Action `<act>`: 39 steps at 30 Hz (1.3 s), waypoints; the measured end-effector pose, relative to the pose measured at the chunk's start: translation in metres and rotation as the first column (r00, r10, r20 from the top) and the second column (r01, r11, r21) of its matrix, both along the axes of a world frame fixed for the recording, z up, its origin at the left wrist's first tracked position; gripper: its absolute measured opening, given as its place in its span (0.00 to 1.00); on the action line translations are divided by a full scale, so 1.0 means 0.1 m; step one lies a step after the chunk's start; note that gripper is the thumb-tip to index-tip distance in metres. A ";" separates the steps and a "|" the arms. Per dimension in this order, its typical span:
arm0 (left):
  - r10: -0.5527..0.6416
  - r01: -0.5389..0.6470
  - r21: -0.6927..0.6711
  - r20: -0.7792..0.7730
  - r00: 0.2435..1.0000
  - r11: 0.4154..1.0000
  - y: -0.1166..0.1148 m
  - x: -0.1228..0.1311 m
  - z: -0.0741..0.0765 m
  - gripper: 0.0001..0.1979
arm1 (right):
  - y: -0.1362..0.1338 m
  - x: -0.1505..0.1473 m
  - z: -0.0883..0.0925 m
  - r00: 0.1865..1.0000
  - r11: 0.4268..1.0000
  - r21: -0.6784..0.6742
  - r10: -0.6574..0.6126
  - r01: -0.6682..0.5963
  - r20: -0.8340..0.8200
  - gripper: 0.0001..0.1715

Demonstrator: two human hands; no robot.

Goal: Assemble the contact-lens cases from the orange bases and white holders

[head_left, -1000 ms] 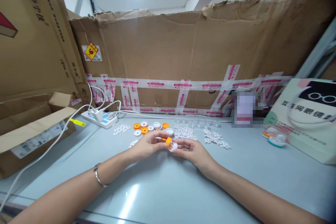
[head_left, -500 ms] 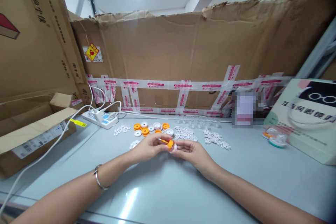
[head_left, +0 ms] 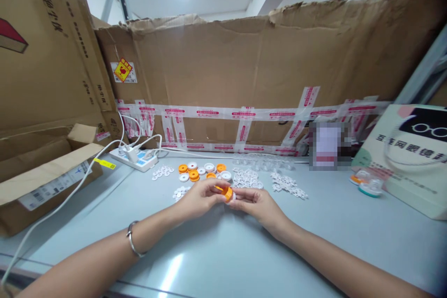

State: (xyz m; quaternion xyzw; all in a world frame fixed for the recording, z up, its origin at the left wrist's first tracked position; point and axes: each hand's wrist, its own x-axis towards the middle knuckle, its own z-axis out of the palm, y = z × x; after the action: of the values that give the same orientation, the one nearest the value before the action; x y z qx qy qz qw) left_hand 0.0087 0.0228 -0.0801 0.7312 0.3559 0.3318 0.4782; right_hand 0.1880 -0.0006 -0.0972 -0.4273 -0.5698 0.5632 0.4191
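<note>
My left hand (head_left: 200,198) pinches a small orange round cap (head_left: 228,193) over the grey table. My right hand (head_left: 258,204) meets it from the right, fingers closed on a small white piece (head_left: 233,195) pressed against the cap. Just behind the hands lie several orange and white round caps (head_left: 202,170) and heaps of small white flat pieces (head_left: 246,178). A metal bangle sits on my left wrist.
A white power strip (head_left: 134,158) with cables lies at the back left beside an open cardboard box (head_left: 42,177). Taped cardboard walls (head_left: 244,79) close the back. A printed box (head_left: 408,158) and a few caps (head_left: 365,184) stand at the right.
Both hands have stayed together and pressed the orange cap and white piece closer; the view has shifted slightly.
</note>
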 end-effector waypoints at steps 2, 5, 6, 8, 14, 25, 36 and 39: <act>0.033 -0.029 0.068 -0.054 0.998 0.997 -0.02 0.00 0.01 0.14 | -0.01 0.00 0.00 1.000 1.000 0.012 0.001 -0.001 0.011 0.25; 0.048 -0.037 0.131 -0.086 0.995 0.991 -0.04 0.00 0.02 0.13 | -0.01 -0.01 0.00 1.000 0.999 0.032 -0.012 0.011 0.026 0.26; 0.045 -0.033 0.139 -0.083 0.996 0.990 -0.04 0.00 0.02 0.13 | -0.01 -0.01 -0.01 0.999 0.999 0.033 -0.026 0.025 0.028 0.27; 0.041 -0.029 0.151 -0.075 0.996 0.988 -0.05 0.01 0.01 0.13 | 0.00 -0.02 -0.02 0.998 0.998 0.033 -0.060 0.060 0.014 0.31; 0.052 -0.039 0.161 -0.081 0.995 0.986 -0.07 0.02 0.00 0.12 | -0.02 -0.04 -0.02 0.996 0.995 0.037 -0.094 0.094 -0.007 0.27; 0.012 0.015 0.238 -0.111 0.994 0.971 -0.09 0.00 0.05 0.11 | -0.02 -0.05 -0.01 0.997 0.998 -0.034 -0.051 0.049 -0.065 0.22; 0.038 -0.030 0.079 -0.101 0.994 0.996 -0.04 -0.03 0.02 0.09 | -0.03 -0.01 0.00 0.956 0.968 -0.219 0.058 -0.124 -0.287 0.20; 0.053 -0.046 0.062 -0.109 0.993 0.997 -0.04 -0.02 0.06 0.09 | -0.05 0.00 0.03 0.937 0.949 -0.273 0.057 -0.159 -0.345 0.17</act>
State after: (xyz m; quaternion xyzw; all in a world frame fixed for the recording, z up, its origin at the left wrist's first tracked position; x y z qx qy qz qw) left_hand 0.0068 0.0184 -0.0745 0.7531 0.3897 0.3130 0.4277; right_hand 0.1882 -0.0053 -0.0943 -0.3516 -0.4226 0.7286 0.4085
